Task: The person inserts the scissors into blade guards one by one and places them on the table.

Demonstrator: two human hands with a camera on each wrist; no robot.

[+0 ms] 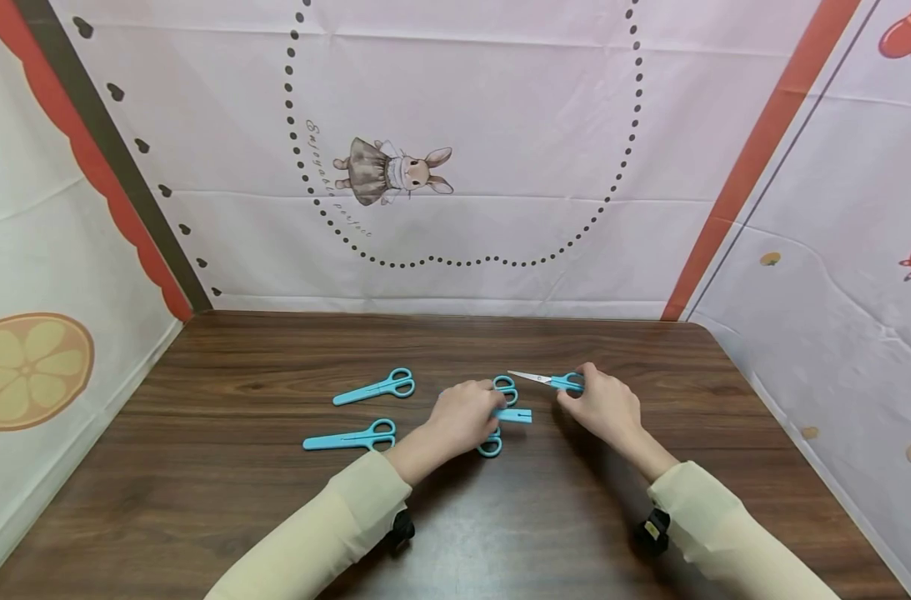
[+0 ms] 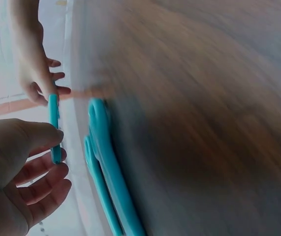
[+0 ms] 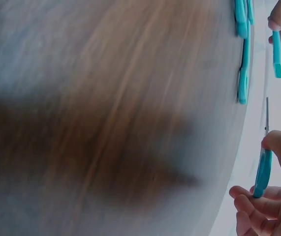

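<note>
My right hand (image 1: 607, 410) pinches the turquoise handles of a pair of scissors (image 1: 563, 382). Their bare metal blades point left, toward the other hand. Between thumb and fingers, my left hand (image 1: 463, 414) holds a turquoise blade cover (image 1: 517, 416), its slotted end facing right. In the right wrist view, the cover (image 3: 277, 55) and the scissors (image 3: 263, 169) are apart, both raised above the tabletop. Partly hidden by the left hand, two more turquoise scissors lie on the table, with one set of finger loops (image 1: 505, 388) behind it and another (image 1: 490, 445) in front.
On the brown wooden table (image 1: 222, 500), two covered turquoise scissors lie at the left, one farther back (image 1: 376, 387) and one nearer (image 1: 346, 439) beside my left forearm. A printed cloth (image 1: 530, 167) hangs behind the table, with more cloth along both sides.
</note>
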